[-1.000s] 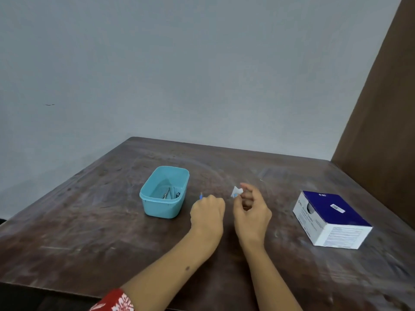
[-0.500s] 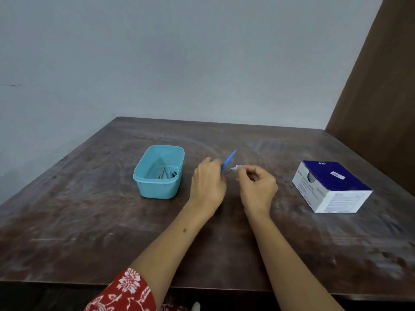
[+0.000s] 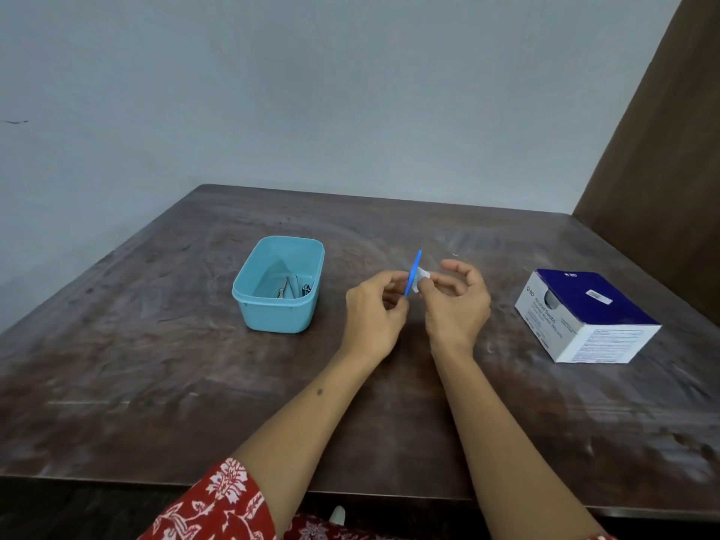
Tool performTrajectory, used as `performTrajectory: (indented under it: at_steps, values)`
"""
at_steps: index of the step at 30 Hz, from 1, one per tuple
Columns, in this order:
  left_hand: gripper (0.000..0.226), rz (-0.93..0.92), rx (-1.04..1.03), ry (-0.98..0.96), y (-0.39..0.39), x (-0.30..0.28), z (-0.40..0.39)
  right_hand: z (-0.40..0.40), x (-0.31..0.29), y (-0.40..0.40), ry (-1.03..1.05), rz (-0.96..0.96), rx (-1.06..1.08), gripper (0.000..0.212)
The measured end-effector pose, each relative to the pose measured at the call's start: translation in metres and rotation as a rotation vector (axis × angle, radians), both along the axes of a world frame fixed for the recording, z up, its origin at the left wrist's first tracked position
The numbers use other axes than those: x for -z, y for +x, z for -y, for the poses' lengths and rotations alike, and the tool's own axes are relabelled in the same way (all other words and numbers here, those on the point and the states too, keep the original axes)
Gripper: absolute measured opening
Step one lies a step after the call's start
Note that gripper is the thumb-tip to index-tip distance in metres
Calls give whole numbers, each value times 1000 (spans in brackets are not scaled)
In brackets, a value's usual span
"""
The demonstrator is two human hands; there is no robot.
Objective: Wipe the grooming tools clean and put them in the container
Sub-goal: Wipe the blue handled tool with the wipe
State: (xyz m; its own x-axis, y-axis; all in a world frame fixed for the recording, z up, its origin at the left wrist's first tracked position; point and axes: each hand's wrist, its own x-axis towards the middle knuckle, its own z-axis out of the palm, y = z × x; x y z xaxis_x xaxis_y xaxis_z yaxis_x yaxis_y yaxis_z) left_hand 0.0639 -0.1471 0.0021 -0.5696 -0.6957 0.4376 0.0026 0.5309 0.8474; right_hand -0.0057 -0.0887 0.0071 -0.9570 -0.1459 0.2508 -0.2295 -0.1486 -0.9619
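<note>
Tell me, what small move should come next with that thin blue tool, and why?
Probably slide the small white wipe, pinched by the right hand, along the thin blue tool that the left hand holds upright. The wipe sits against its lower part only, and the light blue plastic container waits beside.

A dark wooden table (image 3: 156, 383) is backed by a pale grey wall (image 3: 311, 91) beyond the fingers, a brown panel (image 3: 662, 150) being set to their right.
</note>
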Motion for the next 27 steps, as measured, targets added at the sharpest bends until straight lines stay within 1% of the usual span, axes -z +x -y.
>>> performTrajectory:
  at_steps: [6,8,13,18,23,27]
  values:
    - [34,-34,-5,-14,1,1,4,0,2,9,4,-148,-59,27]
    - [33,-40,-5,-11,2,1,4,-1,3,9,-5,-167,-76,29]
    - [38,-45,-15,-6,3,3,7,-1,2,9,-10,-158,-157,32]
    - [40,-38,1,-9,4,2,8,-1,2,8,11,-163,-161,31]
    - [34,-11,22,3,4,2,5,-2,0,9,-14,-127,-91,34]
    - [24,36,34,-10,4,2,3,-2,-1,9,-42,-104,-65,29]
